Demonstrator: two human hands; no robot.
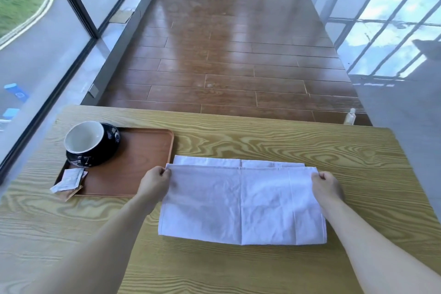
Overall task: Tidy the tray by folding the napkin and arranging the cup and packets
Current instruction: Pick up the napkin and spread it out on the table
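A white cloth napkin point(243, 205) lies on the wooden table, its near half laid over the far half so that a strip of the lower layer shows beyond the top edge. My left hand point(155, 181) pinches the upper layer's far left corner. My right hand point(327, 185) pinches its far right corner. To the left sits a brown tray point(143, 164). On its far left corner a dark cup point(91, 143) with a white inside lies tipped on its side. Several small packets point(69, 180) lie heaped on the tray's near left corner, overhanging its rim.
The table point(262, 141) has a yellow grain top; its far edge runs just beyond the tray. A small clear bottle point(349, 117) stands past the far right edge. A glass wall runs along the left, wooden floor lies ahead.
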